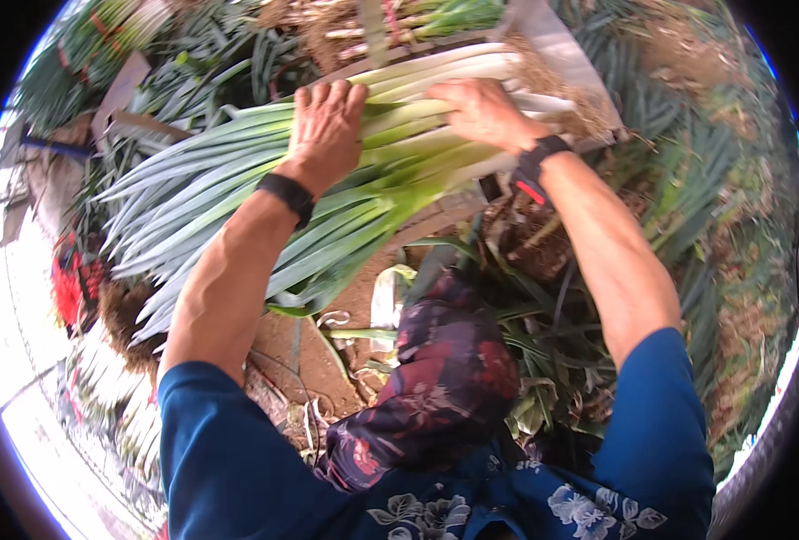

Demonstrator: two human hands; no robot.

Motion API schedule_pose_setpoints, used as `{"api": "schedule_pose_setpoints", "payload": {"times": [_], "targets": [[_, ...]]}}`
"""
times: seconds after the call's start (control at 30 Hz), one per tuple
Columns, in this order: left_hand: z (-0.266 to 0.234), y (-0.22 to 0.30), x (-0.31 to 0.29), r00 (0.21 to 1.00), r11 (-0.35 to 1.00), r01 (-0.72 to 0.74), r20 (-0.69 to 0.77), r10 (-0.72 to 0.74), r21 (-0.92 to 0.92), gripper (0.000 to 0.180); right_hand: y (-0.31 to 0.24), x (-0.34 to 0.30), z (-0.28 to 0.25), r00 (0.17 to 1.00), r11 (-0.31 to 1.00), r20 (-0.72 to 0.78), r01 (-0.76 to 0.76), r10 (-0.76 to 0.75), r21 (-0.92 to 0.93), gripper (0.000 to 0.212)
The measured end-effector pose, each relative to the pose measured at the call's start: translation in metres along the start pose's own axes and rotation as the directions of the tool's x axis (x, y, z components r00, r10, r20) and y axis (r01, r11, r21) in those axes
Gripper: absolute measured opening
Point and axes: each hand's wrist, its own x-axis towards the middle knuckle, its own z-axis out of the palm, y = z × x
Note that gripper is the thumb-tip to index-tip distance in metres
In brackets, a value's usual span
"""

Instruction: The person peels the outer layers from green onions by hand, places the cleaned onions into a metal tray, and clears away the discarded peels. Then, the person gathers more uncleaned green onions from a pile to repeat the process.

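Note:
A broad pile of long green onions (pixel 228 171) lies crosswise in front of me, its blue-green leaves spreading left and its white stalks ending in roots on the right. My left hand (pixel 327 126) is over the pale green middle, fingers bent over the far side of the pile. Farther right, my right hand (pixel 480 110) is closed over the white stalks, fingers pointing left. The thumbs and the undersides of both grips are mostly hidden. Beneath the pile shows a flat support with a pale sheet (pixel 590 76) at its right end.
More green onions (pixel 705 180) are heaped along the right. Tied bunches (pixel 103 45) lie at the far left and rooted stalks (pixel 332 36) at the back. A red netlike item (pixel 76 281) is at the left. Loose leaves and scraps litter the brown ground (pixel 278 337) by my knee.

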Motion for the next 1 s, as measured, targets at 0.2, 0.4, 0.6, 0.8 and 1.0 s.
{"api": "schedule_pose_setpoints", "payload": {"times": [0.2,0.4,0.6,0.8,1.0], "targets": [[-0.033,-0.003,0.002,0.984,0.999,0.027,0.175,-0.020,-0.036,0.040,-0.003,0.002,-0.012,0.999,0.998,0.015,-0.047,0.047,0.028,0.034],[-0.082,0.012,-0.018,0.919,0.994,0.096,0.388,-0.070,-0.050,0.041,0.001,0.011,-0.002,0.994,0.993,-0.054,0.095,-0.091,0.065,0.030],[-0.087,-0.075,-0.038,0.537,0.905,0.424,0.800,-0.267,0.017,0.041,0.042,-0.014,0.034,0.998,0.997,-0.045,0.039,-0.036,0.073,0.027],[-0.105,-0.174,-0.104,0.639,0.965,-0.102,0.759,-0.122,0.241,0.036,0.013,0.009,0.044,0.991,0.985,0.105,-0.098,0.083,0.145,0.035],[-0.117,-0.190,-0.104,0.469,0.892,0.358,0.773,-0.426,0.275,0.032,0.015,0.000,0.028,0.996,0.995,0.085,-0.044,0.037,0.090,0.031]]}}
